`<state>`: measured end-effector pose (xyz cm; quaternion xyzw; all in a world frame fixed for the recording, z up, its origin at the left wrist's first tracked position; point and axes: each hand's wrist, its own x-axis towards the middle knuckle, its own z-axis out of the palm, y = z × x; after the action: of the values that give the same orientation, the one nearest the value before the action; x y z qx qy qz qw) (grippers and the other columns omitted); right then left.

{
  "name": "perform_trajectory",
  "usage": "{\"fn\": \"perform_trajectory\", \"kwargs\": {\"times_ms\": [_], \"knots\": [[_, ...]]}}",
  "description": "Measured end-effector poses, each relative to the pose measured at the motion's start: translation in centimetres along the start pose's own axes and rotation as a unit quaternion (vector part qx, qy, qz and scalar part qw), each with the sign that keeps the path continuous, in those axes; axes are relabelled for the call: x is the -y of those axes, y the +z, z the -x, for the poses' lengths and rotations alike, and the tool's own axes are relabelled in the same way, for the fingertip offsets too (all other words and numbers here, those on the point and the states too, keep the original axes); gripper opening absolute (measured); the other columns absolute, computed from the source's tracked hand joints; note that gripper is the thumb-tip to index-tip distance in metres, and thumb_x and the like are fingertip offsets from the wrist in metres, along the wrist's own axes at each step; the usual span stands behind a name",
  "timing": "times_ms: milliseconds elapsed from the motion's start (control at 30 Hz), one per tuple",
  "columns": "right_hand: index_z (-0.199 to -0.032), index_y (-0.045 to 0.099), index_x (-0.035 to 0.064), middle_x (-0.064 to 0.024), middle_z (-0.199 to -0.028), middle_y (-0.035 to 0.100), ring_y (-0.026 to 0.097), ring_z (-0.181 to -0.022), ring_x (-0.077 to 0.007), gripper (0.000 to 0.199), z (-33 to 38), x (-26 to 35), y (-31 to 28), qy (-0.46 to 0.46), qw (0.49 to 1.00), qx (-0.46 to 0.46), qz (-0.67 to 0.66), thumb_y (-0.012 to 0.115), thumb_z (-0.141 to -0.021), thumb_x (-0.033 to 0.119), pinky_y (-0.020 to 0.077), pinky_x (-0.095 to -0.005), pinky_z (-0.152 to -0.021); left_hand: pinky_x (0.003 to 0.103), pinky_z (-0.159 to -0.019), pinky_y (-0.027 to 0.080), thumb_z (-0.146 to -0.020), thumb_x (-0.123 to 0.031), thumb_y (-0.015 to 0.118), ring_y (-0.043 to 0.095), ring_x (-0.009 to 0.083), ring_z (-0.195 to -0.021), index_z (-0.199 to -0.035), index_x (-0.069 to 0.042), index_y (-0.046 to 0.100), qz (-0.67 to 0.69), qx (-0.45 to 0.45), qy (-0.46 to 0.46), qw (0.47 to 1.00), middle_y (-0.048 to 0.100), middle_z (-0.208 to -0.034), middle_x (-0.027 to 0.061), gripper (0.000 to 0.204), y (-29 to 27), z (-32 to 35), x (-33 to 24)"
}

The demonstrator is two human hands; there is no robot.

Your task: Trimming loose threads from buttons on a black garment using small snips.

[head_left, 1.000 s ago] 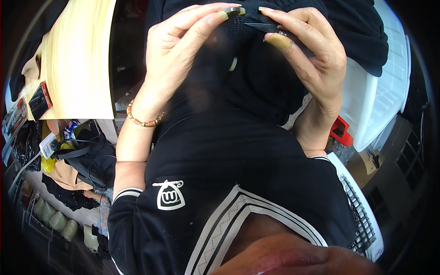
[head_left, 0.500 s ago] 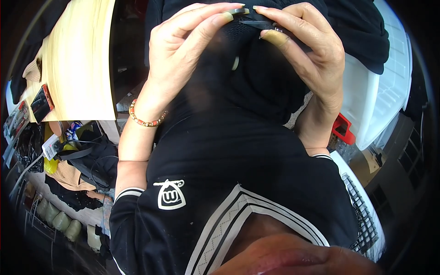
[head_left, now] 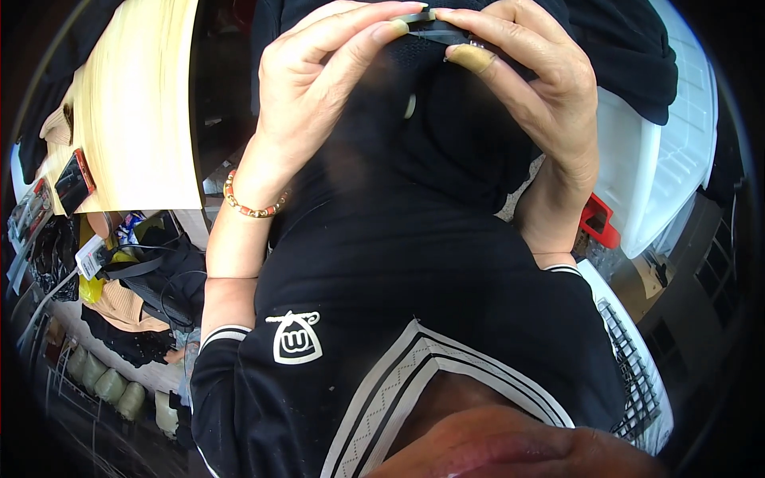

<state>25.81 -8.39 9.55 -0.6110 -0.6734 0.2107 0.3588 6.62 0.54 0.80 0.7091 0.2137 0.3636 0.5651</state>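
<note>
Pinching a dark piece (head_left: pixel 419 17), probably light and stiff, by its end in our left hand (head_left: pixel 315 65), we held a thin blade (head_left: pixel 443 37) alongside in our right hand (head_left: pixel 551 73).

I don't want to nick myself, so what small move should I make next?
Perhaps ease the left hand back slightly: its thumbtip, pinching a small dark piece, looks very near the narrow-bladed tool in your right hand.
</note>
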Motion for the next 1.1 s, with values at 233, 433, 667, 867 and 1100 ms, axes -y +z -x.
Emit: {"fn": "perform_trajectory", "kwargs": {"times_ms": [233, 433, 667, 867, 1100], "knots": [[-0.104, 0.073, -0.0021, -0.0099, -0.077, 0.061, 0.057, -0.066, -0.0189, 0.024, 0.0, -0.3, 0.7, 0.013, 0.999, -0.013, -0.029, 0.076, -0.079, -0.001, 0.0439, -0.0274, -0.060, 0.019, -0.084, 0.051, -0.097, -0.005, 0.063, 0.065, 0.0091, -0.100, -0.127, 0.000, 0.065, 0.068, 0.011, -0.088, 0.994, 0.070, -0.116, 0.0073, 0.031, -0.5, 0.0, 0.4], [-0.093, 0.068, -0.0010, 0.0046, -0.077, 0.056, 0.043, -0.067, -0.0014, 0.015, -0.6, -0.8, 2.4, 0.156, 0.978, -0.036, -0.136, 0.077, -0.085, 0.007, 0.0342, -0.0195, -0.056, 0.023, -0.083, 0.053, -0.100, -0.012, 0.056, 0.067, 0.0140, -0.097, -0.131, 0.001, 0.057, 0.390, -0.058, -0.246, 0.885, 0.067, -0.118, 0.0100, 0.034, 0.9, -1.1, -1.7], [-0.082, 0.062, 0.0012, 0.0091, -0.072, 0.050, 0.041, -0.064, 0.0012, 0.013, -2.1, -2.8, 2.9, 0.121, 0.972, -0.105, -0.173, 0.072, -0.089, 0.004, 0.0319, -0.0171, -0.056, 0.023, -0.096, 0.051, -0.093, 0.001, 0.065, 0.063, 0.0117, -0.111, -0.142, 0.002, 0.048, 0.252, -0.043, -0.148, 0.955, 0.066, -0.125, 0.0091, 0.052, 2.7, 1.2, 0.2], [-0.082, 0.061, 0.0010, 0.0098, -0.072, 0.050, 0.041, -0.065, 0.0012, 0.014, -3.1, -4.1, 2.1, 0.086, 0.970, -0.131, -0.187, 0.071, -0.091, 0.005, 0.0322, -0.0175, -0.056, 0.024, -0.097, 0.051, -0.092, 0.003, 0.066, 0.065, 0.0124, -0.109, -0.145, 0.001, 0.045, 0.317, 0.026, -0.186, 0.930, 0.065, -0.127, 0.0111, 0.057, -0.2, 2.2, 0.3], [-0.079, 0.061, -0.0032, 0.0014, -0.067, 0.054, 0.048, -0.064, -0.0042, 0.017, -2.9, -5.6, 2.8, 0.070, 0.985, -0.128, -0.090, 0.072, -0.088, 0.007, 0.0397, -0.0239, -0.057, 0.025, -0.096, 0.048, -0.090, 0.008, 0.062, 0.063, 0.0154, -0.109, -0.137, 0.006, 0.053, 0.261, -0.041, -0.229, 0.937, 0.064, -0.125, 0.0121, 0.048, 0.5, 0.8, -2.6]]}}
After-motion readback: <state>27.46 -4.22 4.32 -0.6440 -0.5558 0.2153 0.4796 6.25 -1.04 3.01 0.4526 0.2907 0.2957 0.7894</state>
